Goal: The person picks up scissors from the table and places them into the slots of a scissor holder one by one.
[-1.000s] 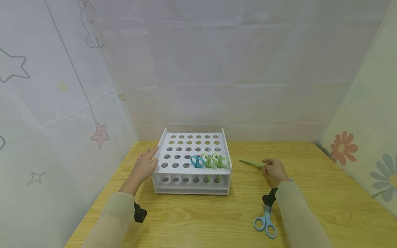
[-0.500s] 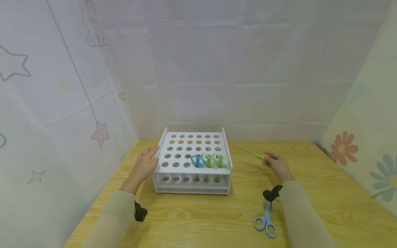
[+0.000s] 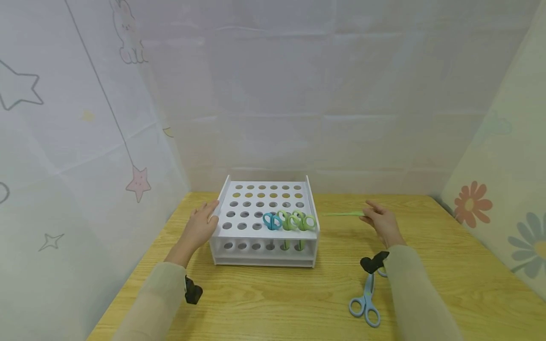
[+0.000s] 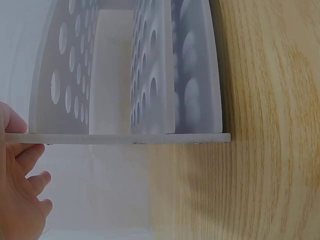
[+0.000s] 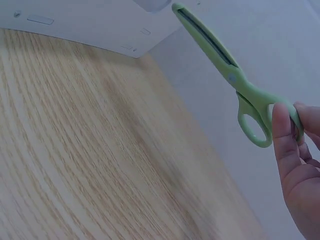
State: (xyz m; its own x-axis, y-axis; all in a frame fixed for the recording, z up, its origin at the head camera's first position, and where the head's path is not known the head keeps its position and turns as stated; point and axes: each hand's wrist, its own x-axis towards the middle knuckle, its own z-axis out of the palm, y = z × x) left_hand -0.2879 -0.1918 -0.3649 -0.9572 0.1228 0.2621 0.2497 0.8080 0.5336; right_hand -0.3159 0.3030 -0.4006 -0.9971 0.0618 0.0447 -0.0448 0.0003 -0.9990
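A white tiered rack (image 3: 247, 234) with rows of round holes stands on the table. My left hand (image 3: 199, 229) grips the top edge of its left side panel; in the left wrist view the thumb and the fingers (image 4: 31, 159) lie on opposite sides of that panel. My right hand (image 3: 382, 222) pinches one handle loop of light green scissors (image 5: 235, 77), held above the table right of the rack with the closed blades pointing left. Teal scissors (image 3: 272, 221) and two pairs of green scissors, one in the front right corner hole (image 3: 304, 221), stand handles up in the front row.
Light blue scissors (image 3: 366, 303) lie on the wooden table (image 3: 273, 303) near the right forearm. Part of another handle loop (image 3: 382, 272) shows beside the right sleeve, the rest hidden. Patterned cloth walls (image 3: 273, 118) enclose the table's back and sides.
My right hand has lifted the green scissors off the table; their tips rose, then came level, pointing left. The left hand has stayed on the rack.
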